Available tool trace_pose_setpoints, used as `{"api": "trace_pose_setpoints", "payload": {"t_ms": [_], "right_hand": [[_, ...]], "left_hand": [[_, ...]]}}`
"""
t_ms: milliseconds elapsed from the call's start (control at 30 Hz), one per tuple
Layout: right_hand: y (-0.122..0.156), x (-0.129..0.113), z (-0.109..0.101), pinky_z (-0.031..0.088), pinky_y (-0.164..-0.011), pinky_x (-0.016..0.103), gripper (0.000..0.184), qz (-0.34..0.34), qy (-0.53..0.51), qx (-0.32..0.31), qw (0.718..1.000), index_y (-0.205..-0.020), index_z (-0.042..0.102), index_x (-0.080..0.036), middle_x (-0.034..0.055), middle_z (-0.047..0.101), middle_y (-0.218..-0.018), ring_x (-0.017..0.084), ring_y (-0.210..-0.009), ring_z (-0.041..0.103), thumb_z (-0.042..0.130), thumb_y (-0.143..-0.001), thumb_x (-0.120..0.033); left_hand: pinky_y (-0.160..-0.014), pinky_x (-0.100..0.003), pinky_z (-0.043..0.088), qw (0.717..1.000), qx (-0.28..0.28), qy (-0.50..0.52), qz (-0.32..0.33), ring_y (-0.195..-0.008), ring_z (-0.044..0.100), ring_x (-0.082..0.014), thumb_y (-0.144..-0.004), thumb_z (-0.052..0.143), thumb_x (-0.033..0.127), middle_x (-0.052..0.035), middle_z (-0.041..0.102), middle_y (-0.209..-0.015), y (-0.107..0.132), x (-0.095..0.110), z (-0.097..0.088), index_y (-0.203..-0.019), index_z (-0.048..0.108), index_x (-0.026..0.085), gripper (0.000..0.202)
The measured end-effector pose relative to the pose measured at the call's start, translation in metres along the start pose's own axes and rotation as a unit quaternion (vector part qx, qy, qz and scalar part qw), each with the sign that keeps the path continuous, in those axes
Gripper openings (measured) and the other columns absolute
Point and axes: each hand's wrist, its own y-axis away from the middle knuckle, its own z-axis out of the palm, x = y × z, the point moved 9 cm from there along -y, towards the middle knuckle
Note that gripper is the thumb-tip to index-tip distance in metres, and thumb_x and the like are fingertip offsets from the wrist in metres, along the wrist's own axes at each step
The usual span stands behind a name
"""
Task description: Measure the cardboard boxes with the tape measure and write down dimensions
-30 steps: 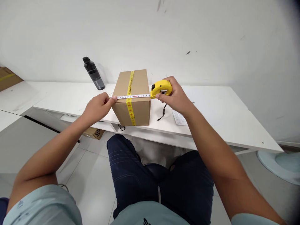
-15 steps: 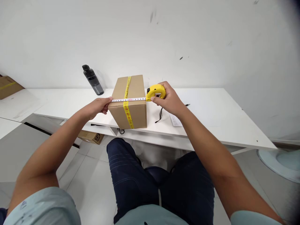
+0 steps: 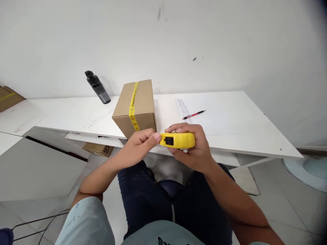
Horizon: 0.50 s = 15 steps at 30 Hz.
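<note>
1. A yellow tape measure (image 3: 182, 140) was held up around the desk's near edge, right of the box's near corner.
2. It looked light, stiff and fairly smooth, probably sturdy; the broad case seemed the surest hold, clear of the black button.
3. The right hand (image 3: 195, 149) was wrapped around the case, fingers far, thumb near.
4. The left hand (image 3: 140, 144) pinched its left end; exactly what lay under the thumb was hidden.
5. Beyond stood a cardboard box (image 3: 144, 93) on a white desk (image 3: 255, 136).
6. Far right lay printed paper (image 3: 182, 107) and a red pen (image 3: 195, 114); far left, a dark bottle (image 3: 98, 87).
</note>
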Motion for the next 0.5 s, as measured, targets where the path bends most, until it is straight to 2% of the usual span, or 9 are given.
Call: {"api": "trace_pose_setpoints", "payload": {"t_ms": [67,133,167,200,267,300,367,433,500], "right_hand": [[0.012,-0.006,-0.004,0.062,-0.091,0.043,0.052,-0.028,0.027,0.017,0.999,-0.119,0.056,-0.032,0.0046,0.072,-0.118,0.022,-0.107,0.072,0.080,-0.079,-0.009],[0.022,-0.003,-0.015,0.061,-0.092,0.043,0.052,-0.023,0.039,0.055,0.997,-0.120,0.055,-0.032,0.0041,0.071,-0.117,0.022,-0.108,0.071,0.078,-0.080,-0.008],[0.028,0.002,-0.021,0.061,-0.092,0.042,0.050,-0.006,0.036,0.081,0.996,-0.119,0.055,-0.032,0.0039,0.071,-0.117,0.021,-0.108,0.071,0.078,-0.081,-0.009],[0.035,0.009,-0.028,0.061,-0.090,0.040,0.047,0.022,0.029,0.111,0.993,-0.118,0.055,-0.031,0.0039,0.071,-0.116,0.021,-0.108,0.071,0.078,-0.082,-0.011],[0.053,0.029,-0.039,0.061,-0.080,0.035,0.042,0.100,0.011,0.177,0.979,-0.116,0.055,-0.030,0.0040,0.071,-0.115,0.020,-0.103,0.071,0.079,-0.084,-0.019],[0.062,0.039,-0.041,0.060,-0.075,0.033,0.041,0.145,0.002,0.206,0.968,-0.115,0.054,-0.030,0.0037,0.070,-0.113,0.019,-0.097,0.071,0.080,-0.084,-0.024],[0.081,0.060,-0.042,0.057,-0.068,0.030,0.042,0.229,-0.015,0.245,0.942,-0.113,0.054,-0.028,0.0022,0.069,-0.105,0.017,-0.084,0.068,0.083,-0.082,-0.033],[0.093,0.074,-0.039,0.056,-0.068,0.030,0.046,0.282,-0.033,0.258,0.923,-0.111,0.054,-0.027,-0.0001,0.067,-0.098,0.015,-0.077,0.064,0.085,-0.079,-0.039],[0.097,0.081,-0.039,0.056,-0.070,0.030,0.049,0.304,-0.043,0.259,0.916,-0.110,0.053,-0.027,-0.0008,0.066,-0.096,0.015,-0.077,0.064,0.086,-0.077,-0.041]], "left_hand": [[-0.054,-0.029,0.035,0.998,-0.055,-0.029,0.008,-0.055,0.041,-0.0122,-0.104,0.026,0.074,0.0026,0.045,-0.061,-0.004,-0.007,0.027,-0.070,0.044,0.022,0.065],[-0.063,-0.033,0.041,0.985,-0.033,-0.146,0.081,-0.062,0.050,-0.0154,-0.105,0.014,0.071,-0.0008,0.055,-0.067,-0.007,-0.002,0.032,-0.075,0.050,0.022,0.069],[-0.070,-0.036,0.044,0.964,0.016,-0.226,0.136,-0.068,0.056,-0.0180,-0.104,0.015,0.073,-0.0033,0.061,-0.072,-0.008,0.006,0.027,-0.078,0.054,0.022,0.069],[-0.078,-0.040,0.045,0.930,0.083,-0.307,0.187,-0.077,0.060,-0.0211,-0.103,0.020,0.074,-0.0061,0.067,-0.080,-0.008,0.016,0.020,-0.083,0.059,0.022,0.068],[-0.095,-0.048,0.043,0.845,0.229,-0.425,0.230,-0.096,0.064,-0.0280,-0.099,0.034,0.077,-0.0114,0.074,-0.101,-0.009,0.030,-0.001,-0.094,0.066,0.023,0.063],[-0.102,-0.052,0.040,0.813,0.289,-0.456,0.217,-0.106,0.064,-0.0310,-0.098,0.040,0.076,-0.0131,0.074,-0.112,-0.013,0.033,-0.012,-0.101,0.068,0.023,0.060],[-0.115,-0.058,0.031,0.779,0.368,-0.483,0.154,-0.121,0.060,-0.0354,-0.096,0.049,0.074,-0.0144,0.071,-0.126,-0.026,0.030,-0.036,-0.114,0.068,0.023,0.057],[-0.122,-0.065,0.020,0.768,0.397,-0.495,0.087,-0.124,0.059,-0.0388,-0.092,0.056,0.074,-0.0143,0.071,-0.126,-0.040,0.022,-0.053,-0.117,0.069,0.024,0.058],[-0.124,-0.070,0.013,0.765,0.389,-0.511,0.035,-0.119,0.062,-0.0404,-0.091,0.059,0.072,-0.0138,0.073,-0.117,-0.049,0.013,-0.061,-0.110,0.072,0.024,0.053]]}}
